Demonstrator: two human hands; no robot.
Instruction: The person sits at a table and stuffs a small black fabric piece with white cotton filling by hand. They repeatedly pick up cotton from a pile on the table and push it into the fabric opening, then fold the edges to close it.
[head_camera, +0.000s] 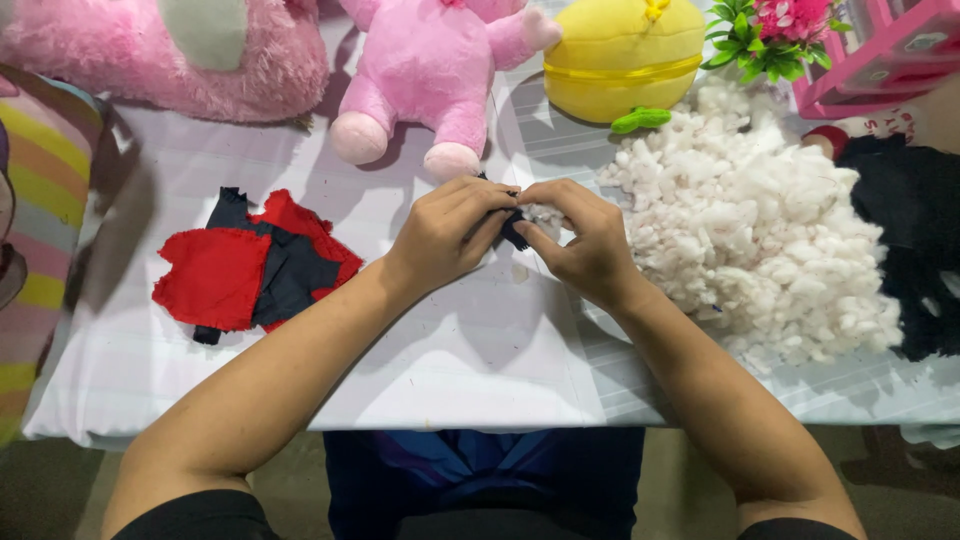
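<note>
Over white tablecloth (480, 360), left hand (450, 235), right hand (580, 240) pinching small dark fabric piece (514, 232), fluffy white stuffing (770, 240) beside.

The small dark piece (513, 230) pinched between the left hand (450, 235) and right hand (585, 240) looks like matt cloth. Right of it lies white stuffing (770, 240), fluffy and lumpy. Left of it, red and dark felt scraps (250, 265) look matt with frayed edges. Beyond it, the pink toy (430, 70) is soft plush; the tablecloth (450, 360) is smooth.
</note>
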